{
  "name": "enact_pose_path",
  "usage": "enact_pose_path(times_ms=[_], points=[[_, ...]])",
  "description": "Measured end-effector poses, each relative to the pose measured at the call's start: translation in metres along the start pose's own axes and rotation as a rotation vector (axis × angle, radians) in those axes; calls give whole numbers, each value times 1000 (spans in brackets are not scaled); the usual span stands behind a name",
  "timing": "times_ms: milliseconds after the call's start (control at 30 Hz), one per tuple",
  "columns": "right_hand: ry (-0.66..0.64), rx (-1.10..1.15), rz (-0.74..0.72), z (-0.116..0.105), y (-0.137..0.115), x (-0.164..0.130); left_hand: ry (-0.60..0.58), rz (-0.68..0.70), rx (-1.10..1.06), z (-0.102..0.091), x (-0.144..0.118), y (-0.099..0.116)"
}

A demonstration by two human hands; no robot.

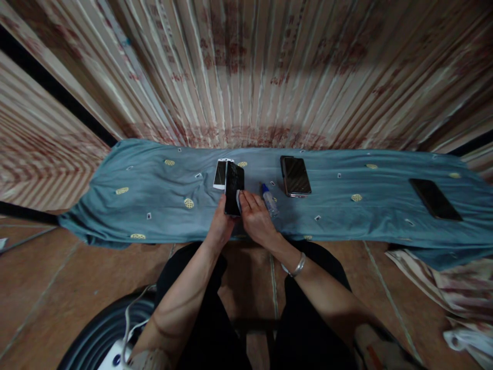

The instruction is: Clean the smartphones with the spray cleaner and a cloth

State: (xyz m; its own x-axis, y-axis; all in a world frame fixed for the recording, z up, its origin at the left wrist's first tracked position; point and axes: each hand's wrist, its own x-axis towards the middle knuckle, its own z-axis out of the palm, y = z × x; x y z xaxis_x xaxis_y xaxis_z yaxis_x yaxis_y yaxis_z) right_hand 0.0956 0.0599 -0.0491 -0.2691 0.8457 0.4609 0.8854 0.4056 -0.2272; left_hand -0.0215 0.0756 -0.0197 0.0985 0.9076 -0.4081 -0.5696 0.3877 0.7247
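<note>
Left hand grips black phone upright; right hand presses what's prob. a cloth on it.

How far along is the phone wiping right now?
In hand: the left hand holds a black phone while the right hand presses a small cloth against it. Lying on the blue cloth: a white phone, a dark phone, another, and a spray bottle. Which are finished cannot be told.
</note>
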Motion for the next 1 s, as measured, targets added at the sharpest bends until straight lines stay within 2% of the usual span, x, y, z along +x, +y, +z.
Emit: enact_pose_path(times_ms=[333, 533, 700, 833, 1000], points=[[17, 31, -67, 2, -13, -7, 78, -80, -113, 6, -1, 9], [22, 42, -132, 2, -20, -11, 26, -147, -161, 2, 0, 8], [54, 74, -193, 4, -23, -12, 59, -161, -176, 7, -3, 10], [110, 90, -219, 6, -21, -11, 79, -137, -191, 6, -1, 5], [157, 125, -194, 4, -14, -5, 57, -31, -204, -6, 7, -14]])
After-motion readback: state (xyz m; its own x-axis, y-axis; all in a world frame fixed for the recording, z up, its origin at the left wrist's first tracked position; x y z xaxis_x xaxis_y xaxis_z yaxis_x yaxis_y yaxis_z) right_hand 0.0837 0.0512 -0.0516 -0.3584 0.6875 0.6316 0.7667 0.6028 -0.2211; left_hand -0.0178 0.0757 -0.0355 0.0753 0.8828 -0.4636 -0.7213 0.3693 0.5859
